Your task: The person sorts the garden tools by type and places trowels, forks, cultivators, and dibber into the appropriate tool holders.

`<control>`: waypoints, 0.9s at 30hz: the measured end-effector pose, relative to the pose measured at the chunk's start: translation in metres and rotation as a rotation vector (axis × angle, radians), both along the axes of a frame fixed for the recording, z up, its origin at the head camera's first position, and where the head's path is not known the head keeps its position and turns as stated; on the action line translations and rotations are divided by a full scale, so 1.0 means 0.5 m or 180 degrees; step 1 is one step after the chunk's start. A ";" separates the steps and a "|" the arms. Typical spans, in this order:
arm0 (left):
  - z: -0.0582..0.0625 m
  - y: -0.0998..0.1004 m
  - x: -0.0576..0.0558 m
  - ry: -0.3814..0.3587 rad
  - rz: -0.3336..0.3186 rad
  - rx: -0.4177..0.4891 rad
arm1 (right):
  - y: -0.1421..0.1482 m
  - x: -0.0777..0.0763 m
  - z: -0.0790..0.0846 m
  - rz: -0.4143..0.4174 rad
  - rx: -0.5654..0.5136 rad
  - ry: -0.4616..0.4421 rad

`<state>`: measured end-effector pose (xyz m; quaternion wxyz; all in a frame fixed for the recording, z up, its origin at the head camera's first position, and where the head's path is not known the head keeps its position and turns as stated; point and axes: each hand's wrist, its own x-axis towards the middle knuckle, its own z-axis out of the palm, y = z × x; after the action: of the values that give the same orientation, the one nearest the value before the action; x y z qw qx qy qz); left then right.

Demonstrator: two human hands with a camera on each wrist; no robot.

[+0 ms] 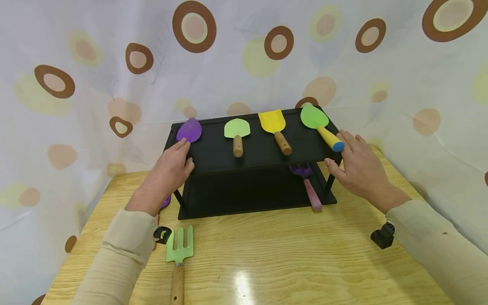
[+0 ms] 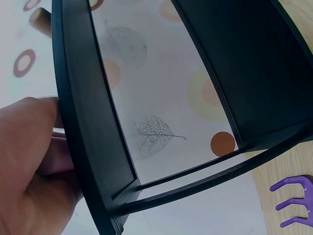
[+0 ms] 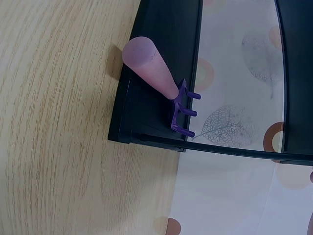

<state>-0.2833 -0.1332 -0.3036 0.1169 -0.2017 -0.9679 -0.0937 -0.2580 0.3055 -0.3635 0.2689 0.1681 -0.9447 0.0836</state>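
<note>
A purple trowel lies at the left end of the black rack's top shelf. My left hand holds it by the pink handle, which the hand hides in the head view. At the top shelf's right end lies a green trowel with a yellow, blue-tipped handle. Beside that handle, my right hand rests at the shelf edge, fingers extended and thumb near the front corner. Between them lie a light green shovel and a yellow shovel, both wooden-handled.
A purple hand fork with a pink handle rests on the lower shelf, its handle past the front edge. On the wooden table lies a green hand fork. Another purple fork is partly behind my left forearm. A patterned cloth hangs behind.
</note>
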 end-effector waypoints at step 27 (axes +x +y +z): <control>0.013 -0.063 0.129 0.0675 -0.0058 0.0493 | -0.002 0.003 0.003 0.0017 -0.0017 -0.0010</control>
<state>-0.2187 -0.1647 -0.2972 0.2329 -0.2096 -0.9382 -0.1473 -0.2567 0.3043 -0.3622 0.2676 0.1698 -0.9444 0.0870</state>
